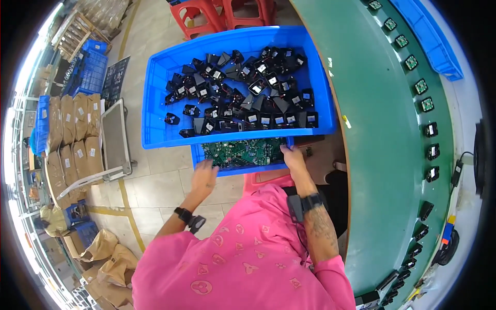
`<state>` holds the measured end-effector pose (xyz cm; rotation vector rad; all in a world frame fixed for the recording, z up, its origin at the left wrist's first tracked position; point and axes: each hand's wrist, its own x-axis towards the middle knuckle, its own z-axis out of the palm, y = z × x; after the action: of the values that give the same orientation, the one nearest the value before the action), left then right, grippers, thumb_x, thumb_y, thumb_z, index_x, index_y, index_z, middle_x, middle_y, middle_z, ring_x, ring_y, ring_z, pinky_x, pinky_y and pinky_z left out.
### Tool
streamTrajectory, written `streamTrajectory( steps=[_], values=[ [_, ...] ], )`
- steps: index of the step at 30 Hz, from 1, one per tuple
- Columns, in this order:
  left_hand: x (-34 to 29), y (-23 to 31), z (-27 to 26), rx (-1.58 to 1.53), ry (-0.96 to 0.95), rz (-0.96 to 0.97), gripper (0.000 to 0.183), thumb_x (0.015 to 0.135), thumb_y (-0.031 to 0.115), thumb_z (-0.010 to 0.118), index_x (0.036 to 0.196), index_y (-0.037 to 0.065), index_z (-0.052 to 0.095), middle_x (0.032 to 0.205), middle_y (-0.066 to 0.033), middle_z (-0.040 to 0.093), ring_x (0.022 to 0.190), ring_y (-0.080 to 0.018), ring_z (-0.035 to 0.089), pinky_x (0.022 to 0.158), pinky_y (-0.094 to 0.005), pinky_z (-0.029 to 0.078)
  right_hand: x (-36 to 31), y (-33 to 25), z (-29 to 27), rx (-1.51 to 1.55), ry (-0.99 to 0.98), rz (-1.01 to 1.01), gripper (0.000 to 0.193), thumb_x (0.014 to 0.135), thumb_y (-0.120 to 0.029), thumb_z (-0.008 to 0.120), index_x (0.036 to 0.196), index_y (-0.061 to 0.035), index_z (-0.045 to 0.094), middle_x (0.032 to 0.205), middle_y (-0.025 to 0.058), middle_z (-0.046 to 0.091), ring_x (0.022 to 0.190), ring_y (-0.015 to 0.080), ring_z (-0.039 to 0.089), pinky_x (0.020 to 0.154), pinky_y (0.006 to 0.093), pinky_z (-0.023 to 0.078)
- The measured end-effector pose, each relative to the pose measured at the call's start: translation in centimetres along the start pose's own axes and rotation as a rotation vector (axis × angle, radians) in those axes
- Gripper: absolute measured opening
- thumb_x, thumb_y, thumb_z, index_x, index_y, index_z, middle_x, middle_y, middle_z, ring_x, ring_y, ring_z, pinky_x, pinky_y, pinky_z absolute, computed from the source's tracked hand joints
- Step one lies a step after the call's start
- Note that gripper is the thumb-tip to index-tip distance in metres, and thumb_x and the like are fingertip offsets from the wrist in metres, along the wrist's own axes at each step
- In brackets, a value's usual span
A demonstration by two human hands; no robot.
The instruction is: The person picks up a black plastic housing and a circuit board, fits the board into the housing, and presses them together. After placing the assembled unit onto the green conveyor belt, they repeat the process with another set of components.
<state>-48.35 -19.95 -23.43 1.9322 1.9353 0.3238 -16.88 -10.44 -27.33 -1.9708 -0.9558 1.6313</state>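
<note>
A small blue bin (237, 171) filled with green circuit boards (248, 153) sits low in front of me, partly under a large blue bin (237, 137). Many black plastic housings (222, 93) with wires lie in the large one. My left hand (204, 178) is closed at the small bin's left front corner, its fingers curled by the rim. At the opposite end, my right hand (293, 159) is closed around the right rim, thumb beside the boards. The large bin's front wall hides the far part of the small one.
To the right runs a long green workbench (382, 155) with a row of circuit boards (421, 86) and black housings (433, 151). Red plastic stools (222, 15) stand beyond the bins. On the left, a trolley (116, 139) stands by stacked brown paper packages (72, 119).
</note>
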Motion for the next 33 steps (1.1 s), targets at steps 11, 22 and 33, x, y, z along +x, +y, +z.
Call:
streamTrajectory(
  steps=[11, 22, 33],
  values=[
    [5.1, 5.1, 7.5, -0.342, 0.039, -0.122, 0.055, 0.090, 0.025, 0.065, 0.129, -0.009, 0.049, 0.130, -0.0321, 0.051, 0.122, -0.0495, 0.048, 0.104, -0.0501, 0.041, 3.7, -0.7, 10.3, -0.271, 0.365, 0.271, 0.085, 0.083, -0.053, 0.067, 0.126, 0.0121, 0.034, 0.132, 0.0379, 0.048, 0.125, 0.0478, 0.049, 0.106, 0.0501, 0.039],
    [7.7, 1.1, 10.6, 0.021, 0.130, -0.235, 0.071, 0.095, 0.055, 0.049, 0.132, -0.005, 0.051, 0.143, -0.0350, 0.040, 0.138, -0.0544, 0.026, 0.109, -0.0747, 0.002, 1.1, -0.9, 14.6, 0.222, 0.387, 0.170, 0.063, 0.086, -0.024, 0.073, 0.135, 0.0038, 0.043, 0.129, 0.0227, 0.058, 0.122, 0.0369, 0.054, 0.102, 0.0406, 0.043],
    [9.4, 0.2, 12.5, -0.233, -0.090, -0.446, 0.083, 0.086, 0.067, 0.053, 0.143, 0.006, 0.047, 0.148, -0.0282, 0.040, 0.142, -0.0508, 0.024, 0.104, -0.0780, -0.009, 0.6, -1.7, 14.8, 0.750, 0.165, 0.051, 0.055, 0.099, -0.030, 0.052, 0.146, -0.0033, 0.040, 0.146, 0.0148, 0.048, 0.135, 0.0287, 0.044, 0.111, 0.0361, 0.032]
  ],
)
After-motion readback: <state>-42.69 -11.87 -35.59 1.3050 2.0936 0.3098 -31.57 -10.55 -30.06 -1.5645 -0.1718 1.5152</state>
